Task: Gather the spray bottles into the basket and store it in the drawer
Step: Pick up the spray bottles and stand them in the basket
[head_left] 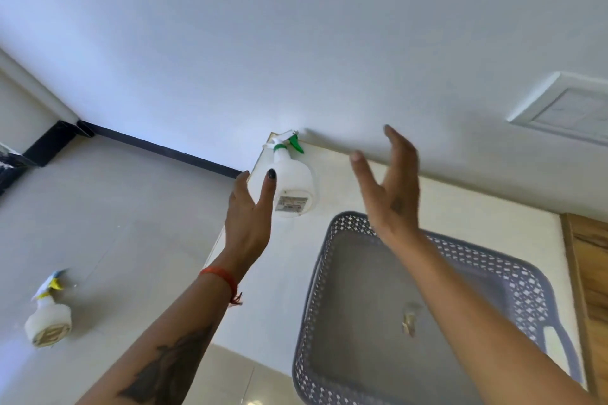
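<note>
A white spray bottle with a green nozzle [294, 179] stands at the far left corner of a white cabinet top [283, 273], against the wall. My left hand [248, 217] is raised just left of and in front of it, fingers apart, holding nothing. My right hand [388, 187] is lifted to the bottle's right, open and apart from it. A grey perforated basket [513, 276] sits on the cabinet top under my right forearm, with a small scrap inside. A second white spray bottle with a yellow nozzle [49, 312] stands on the floor at the lower left.
A white wall [296, 43] rises right behind the cabinet top, with a white switch plate [566, 108] at the right. A black skirting board [158, 149] runs along the tiled floor [115, 223]. A wooden surface [589, 273] borders the cabinet on the right.
</note>
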